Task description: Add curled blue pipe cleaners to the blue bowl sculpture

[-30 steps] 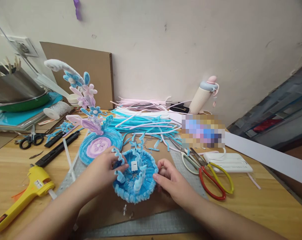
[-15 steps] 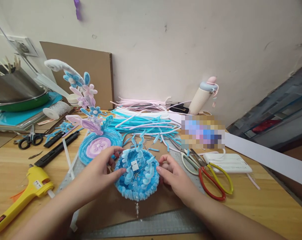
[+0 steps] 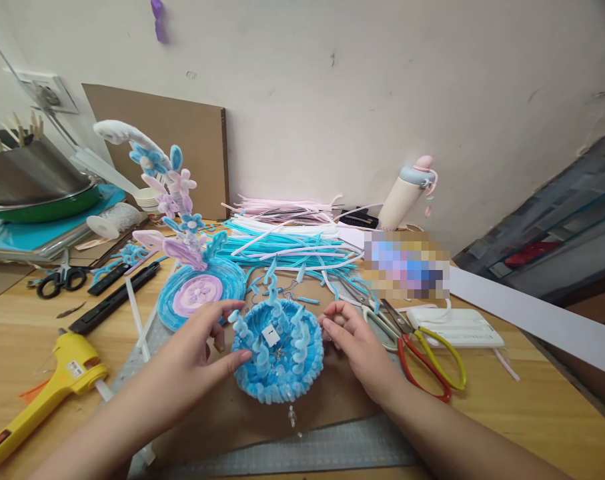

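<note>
A round, bowl-shaped blue pipe-cleaner piece (image 3: pixel 277 390) with a ruffled rim is in front of me. Several pale blue spiral coils stand up inside it, around a small white square (image 3: pixel 271 335). A clear bead pendant (image 3: pixel 291 417) hangs at its near side. My left hand (image 3: pixel 207 347) is curved round the left side, its thumb lying over the rim and its other fingers bent behind. At the right rim, the bent fingertips of my right hand (image 3: pixel 352 340) are pinched against the edge. Part of their grip is hidden.
A blue-and-pink disc (image 3: pixel 169 300) carries a flowered stem (image 3: pixel 175 200). Pipe cleaners (image 3: pixel 292 243) lie behind. On the left are a yellow glue gun (image 3: pixel 72 367) and black scissors (image 3: pixel 62 279); red-and-yellow-handled scissors (image 3: pixel 422 367) and a white power bank (image 3: pixel 455 327) lie right.
The blue piece has turned, its near side swinging right along with the bead pendant, and its coils have shifted. My right hand has moved slightly outward.
</note>
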Tool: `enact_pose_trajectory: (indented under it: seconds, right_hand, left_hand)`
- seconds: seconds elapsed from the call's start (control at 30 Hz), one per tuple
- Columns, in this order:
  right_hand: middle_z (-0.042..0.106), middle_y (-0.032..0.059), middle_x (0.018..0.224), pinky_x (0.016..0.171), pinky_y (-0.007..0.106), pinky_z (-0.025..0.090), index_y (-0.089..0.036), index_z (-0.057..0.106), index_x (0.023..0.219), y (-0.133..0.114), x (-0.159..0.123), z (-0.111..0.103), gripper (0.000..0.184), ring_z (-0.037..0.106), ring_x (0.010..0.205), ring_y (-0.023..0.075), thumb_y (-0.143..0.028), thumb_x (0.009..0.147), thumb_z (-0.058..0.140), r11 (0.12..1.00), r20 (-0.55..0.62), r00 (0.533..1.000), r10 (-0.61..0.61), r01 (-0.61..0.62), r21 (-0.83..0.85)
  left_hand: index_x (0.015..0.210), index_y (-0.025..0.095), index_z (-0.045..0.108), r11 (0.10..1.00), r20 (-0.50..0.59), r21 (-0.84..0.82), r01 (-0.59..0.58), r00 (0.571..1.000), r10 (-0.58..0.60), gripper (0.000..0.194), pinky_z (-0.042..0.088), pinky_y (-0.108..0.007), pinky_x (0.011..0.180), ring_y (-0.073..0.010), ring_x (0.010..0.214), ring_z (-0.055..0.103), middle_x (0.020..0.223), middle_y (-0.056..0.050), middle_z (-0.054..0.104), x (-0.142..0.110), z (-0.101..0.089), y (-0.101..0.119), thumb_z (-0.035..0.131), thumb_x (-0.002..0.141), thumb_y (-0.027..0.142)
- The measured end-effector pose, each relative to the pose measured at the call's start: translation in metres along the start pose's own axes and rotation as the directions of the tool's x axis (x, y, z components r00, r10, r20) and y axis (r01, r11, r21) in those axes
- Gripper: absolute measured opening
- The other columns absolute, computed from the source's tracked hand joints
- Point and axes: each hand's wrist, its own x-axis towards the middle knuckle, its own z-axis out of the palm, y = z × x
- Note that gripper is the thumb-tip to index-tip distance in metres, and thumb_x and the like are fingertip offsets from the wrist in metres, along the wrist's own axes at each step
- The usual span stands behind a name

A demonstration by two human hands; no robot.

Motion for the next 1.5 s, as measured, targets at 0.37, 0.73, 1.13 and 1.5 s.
enact_pose_trajectory:
  seconds: [0.37,0.73,1.13,1.5]
  right_hand:
    - [0.060,0.0031,0.099,0.086,0.035,0.043,-0.024,0.057,0.094,-0.026,0.001,-0.004,0.021,0.054,0.100,0.0219,-0.044,0.088,0.055,0.962,-0.086,0.978,-0.190,0.168,-0.214]
    - [0.067,0.0040,0.102,0.089,0.034,0.045,-0.020,0.066,0.103,-0.078,0.042,0.013,0.024,0.059,0.096,0.0189,-0.028,0.081,0.068,0.744,0.155,0.845,-0.511,0.526,-0.412]
    - [0.069,0.0047,0.107,0.093,0.037,0.045,-0.020,0.066,0.101,-0.084,0.057,0.026,0.025,0.062,0.103,0.0218,-0.027,0.077,0.070,0.763,0.281,0.884,-0.375,0.466,-0.447]
    - [0.070,0.0029,0.090,0.082,0.032,0.046,-0.018,0.070,0.076,-0.078,0.072,0.037,0.008,0.064,0.089,0.0200,-0.026,0.074,0.071,0.815,0.348,0.862,-0.368,0.479,-0.325]
  left_hand:
    - [0.115,0.027,0.061,0.972,-0.239,-0.201,-0.118,0.969,0.068,0.046,0.050,-0.034,0.079,-0.0257,0.102,0.059,0.112,-0.005,0.065,0.016,-0.043,0.021,0.060,0.081,0.058]
    - [0.099,0.021,0.071,0.897,0.159,-0.345,-0.276,0.925,0.346,0.032,0.050,-0.033,0.082,-0.0204,0.092,0.063,0.098,-0.004,0.070,0.088,-0.043,0.046,0.072,0.074,0.041]
    - [0.081,0.015,0.066,0.850,0.180,-0.440,-0.289,0.899,0.399,0.017,0.045,-0.025,0.064,-0.0127,0.068,0.057,0.071,0.000,0.064,0.094,-0.038,0.046,0.073,0.075,0.030]
    - [0.073,0.015,0.066,0.821,0.146,-0.451,-0.350,0.879,0.454,0.012,0.044,-0.023,0.063,-0.0112,0.067,0.055,0.071,0.001,0.062,0.095,-0.036,0.050,0.074,0.072,0.024]
